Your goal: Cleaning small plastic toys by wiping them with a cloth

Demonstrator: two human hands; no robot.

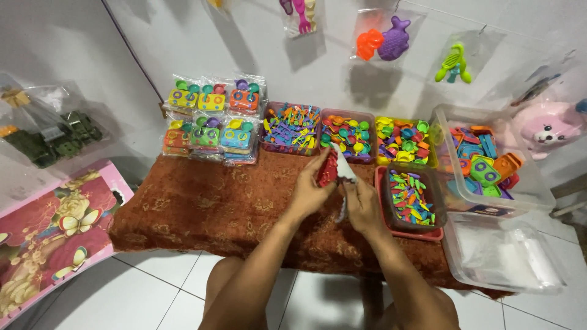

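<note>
My left hand grips a small red toy piece over the brown patterned cloth on the low table. My right hand is right beside it, holding a clear plastic bag whose mouth sits against the red piece. Both hands hover in front of the row of tubs, with my forearms reaching up from the bottom edge of the view.
Tubs of small colourful plastic toys line the wall. Packed toy sets stand at the back left. Another tub and clear bins sit at the right. A pink plush and hanging toys are on the wall.
</note>
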